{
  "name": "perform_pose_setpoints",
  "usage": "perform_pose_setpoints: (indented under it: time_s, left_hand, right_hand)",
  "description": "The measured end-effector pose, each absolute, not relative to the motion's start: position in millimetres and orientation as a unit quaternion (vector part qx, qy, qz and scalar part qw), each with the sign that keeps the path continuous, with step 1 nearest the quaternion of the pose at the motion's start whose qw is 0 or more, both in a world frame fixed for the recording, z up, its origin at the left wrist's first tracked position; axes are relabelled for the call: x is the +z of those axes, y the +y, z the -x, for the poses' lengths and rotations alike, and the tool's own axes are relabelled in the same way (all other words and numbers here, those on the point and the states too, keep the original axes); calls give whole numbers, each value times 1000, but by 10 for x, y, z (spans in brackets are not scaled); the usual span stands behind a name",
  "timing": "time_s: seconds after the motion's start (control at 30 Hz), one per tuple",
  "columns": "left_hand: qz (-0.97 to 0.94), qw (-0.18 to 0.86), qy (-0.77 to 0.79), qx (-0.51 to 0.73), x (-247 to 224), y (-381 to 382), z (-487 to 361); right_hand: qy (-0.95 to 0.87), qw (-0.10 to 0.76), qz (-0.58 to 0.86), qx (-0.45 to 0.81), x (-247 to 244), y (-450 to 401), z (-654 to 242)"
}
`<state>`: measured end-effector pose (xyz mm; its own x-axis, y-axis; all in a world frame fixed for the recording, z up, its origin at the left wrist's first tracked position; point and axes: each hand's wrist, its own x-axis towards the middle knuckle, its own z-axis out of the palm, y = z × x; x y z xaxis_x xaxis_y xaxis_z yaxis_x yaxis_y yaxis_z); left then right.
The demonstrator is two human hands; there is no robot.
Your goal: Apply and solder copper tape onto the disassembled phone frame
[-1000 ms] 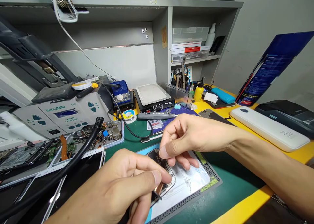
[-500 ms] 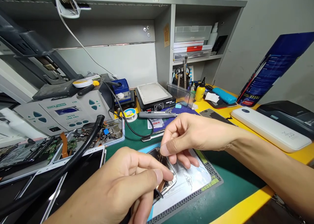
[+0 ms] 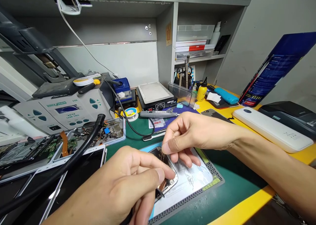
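Note:
An opened phone [image 3: 170, 182] lies on a white-and-blue work pad [image 3: 195, 179], its inside facing up and partly covered by both hands. My left hand [image 3: 133, 182] is closed over its lower end, with thumb and index finger close together. A slim black tool [image 3: 160, 193] pokes out dark and pointed below that thumb; most of it is hidden in the hand. At the phone's upper part, my right hand [image 3: 184, 139] pinches thumb against index finger, the other fingers loosely curled. What sits in that pinch, if anything, is too small or hidden to make out.
Left are a hot-air station [image 3: 66, 110], its black hose [image 3: 81, 156], a tray of circuit boards [image 3: 113, 133] and phone screens [image 3: 81, 175]. Behind stand a hot plate [image 3: 155, 93] and a grey pen-shaped tool [image 3: 158, 114]. A white power bank [image 3: 271, 129] lies right.
Both hands hold nearly the same pose over the phone. The view has shifted very slightly.

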<state>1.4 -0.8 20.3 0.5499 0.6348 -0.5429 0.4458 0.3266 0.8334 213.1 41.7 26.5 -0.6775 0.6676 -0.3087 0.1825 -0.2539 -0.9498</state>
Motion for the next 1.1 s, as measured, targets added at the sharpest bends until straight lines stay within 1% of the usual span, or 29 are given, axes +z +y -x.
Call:
perform_pose_setpoints:
  time_s: [0.3,0.53,0.9,1.1]
  left_hand:
    - [-560,679,470,63,128,-9,26]
    - [-551,686,473,58,101,29,78]
    - [-534,713,445,88,117,20,78]
    - [-490,746,430,140,158,59,67]
  right_hand:
    - [-584,185,351,709,237,417,-2155]
    - [-604,179,357,689,254,426,-2164]
    - [-598,181,364,691,257,439,-2168]
    - [-593,184,369,692,258,429,-2163]
